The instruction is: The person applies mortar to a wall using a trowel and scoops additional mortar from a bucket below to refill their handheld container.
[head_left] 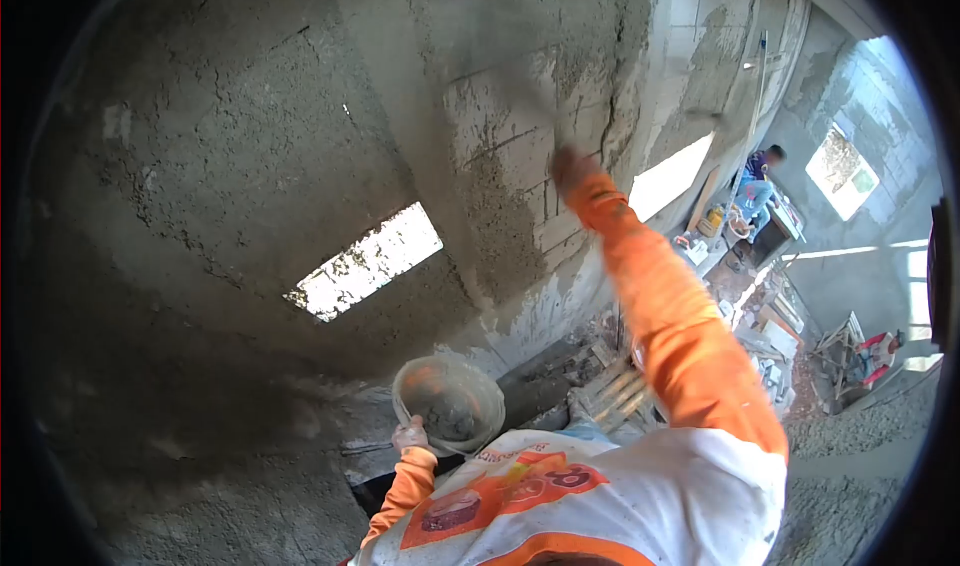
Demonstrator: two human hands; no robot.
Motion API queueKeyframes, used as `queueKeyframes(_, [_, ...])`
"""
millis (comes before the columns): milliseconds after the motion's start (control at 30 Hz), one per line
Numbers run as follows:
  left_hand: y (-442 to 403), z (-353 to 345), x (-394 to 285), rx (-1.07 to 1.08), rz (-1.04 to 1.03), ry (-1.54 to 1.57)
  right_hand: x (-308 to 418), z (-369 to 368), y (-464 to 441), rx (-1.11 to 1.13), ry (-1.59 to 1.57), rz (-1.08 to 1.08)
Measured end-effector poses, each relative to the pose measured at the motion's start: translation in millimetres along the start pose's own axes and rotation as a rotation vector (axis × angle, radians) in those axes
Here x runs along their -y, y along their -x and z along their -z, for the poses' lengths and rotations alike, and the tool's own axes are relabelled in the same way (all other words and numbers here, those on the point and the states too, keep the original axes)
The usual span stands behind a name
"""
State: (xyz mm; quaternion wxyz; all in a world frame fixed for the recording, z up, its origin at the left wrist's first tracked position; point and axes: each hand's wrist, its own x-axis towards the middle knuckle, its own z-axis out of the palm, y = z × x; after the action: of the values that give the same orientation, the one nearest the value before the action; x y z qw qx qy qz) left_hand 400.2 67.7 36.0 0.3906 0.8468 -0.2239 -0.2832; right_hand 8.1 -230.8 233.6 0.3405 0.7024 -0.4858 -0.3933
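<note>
My left hand is closed on the rim of a bucket with grey wet mortar inside. The bucket stands at the foot of the wall, in front of my body. My right arm, in an orange sleeve, reaches up toward the wall. At its end my right hand looks like a fist, smeared by motion. A faint blurred shape runs from it up and to the left; its kind cannot be made out. Behind that blur, bare blocks show between areas of grey plaster.
Bright rectangular openings pierce the wall. Boards and rubble lie below on the right. Farther off, a person is beside a table. A red and white object lies near wooden pieces at far right.
</note>
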Motion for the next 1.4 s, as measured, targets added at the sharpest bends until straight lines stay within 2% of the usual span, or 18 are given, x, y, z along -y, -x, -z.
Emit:
queueKeyframes(33, [-5, 3, 1, -0.017, 0.058, 0.19, 43, -20, -1, -0.561, -0.816, 0.103])
queueKeyframes(67, [-29, -3, 26, 0.008, -0.007, 0.164, 53, 10, 40, -0.168, -1.494, 0.024])
queueKeyframes(100, [-34, -6, 21, -0.023, -0.063, 0.015, 84, 2, 58, -0.293, -1.412, 0.015])
queueKeyframes(200, [-31, -10, -9, -0.006, -0.251, -0.214, 123, 16, 110, -0.182, -1.39, 0.135])
queueKeyframes(267, [-46, -23, -8, 0.059, -0.403, -0.174, 128, 54, 132, 0.58, -1.602, 0.31])
queueKeyframes(400, [-2, -20, -84, 0.112, -0.855, -0.087, 214, 44, 93, 0.538, -1.551, 0.502])
queueKeyframes(567, [49, -24, -143, 0.311, -0.916, -0.01, 216, 79, 135, 0.931, -1.853, 0.529])
queueKeyframes(600, [52, -27, -145, 0.308, -0.952, -0.031, 267, 29, 106, 1.613, -2.199, 0.975])
queueKeyframes(700, [30, -36, -125, 0.316, -0.917, 0.021, 292, 32, 146, 1.701, -2.7, 1.196])
queueKeyframes(767, [16, -29, -104, 0.314, -0.871, 0.099, 270, 29, 174, 1.678, -2.819, 1.186])
queueKeyframes(833, [14, -25, -94, 0.452, -0.292, 0.489, 238, 21, 192, 1.29, -2.942, 0.942])
queueKeyframes(867, [19, -29, -94, 0.423, -0.191, 0.6, 221, 26, 198, 1.212, -2.936, 0.754])
queueKeyframes(967, [-8, -48, -54, 0.331, -0.076, 0.427, 275, -6, 157, 1.439, -3.182, 0.811])
queueKeyframes(1033, [-28, -58, -16, 0.223, -0.127, 0.103, 272, -8, 150, 1.304, -3.192, 0.722])
queueKeyframes(1167, [-1, -37, -23, 0.229, 0.02, 0.407, 189, 3, 153, 0.879, -3.435, 0.785])
queueKeyframes(1233, [0, -24, -17, 0.152, 0.065, 0.407, 135, 16, 168, 0.058, -3.497, 0.477])
queueKeyframes(1300, [19, 3, -37, 0.05, 0.037, 0.177, 92, 31, 175, -0.804, -3.138, 0.141])
queueKeyframes(1400, [4, 18, -1, -0.038, 0.068, 0.092, 36, 72, 176, -1.409, -2.82, -0.372])
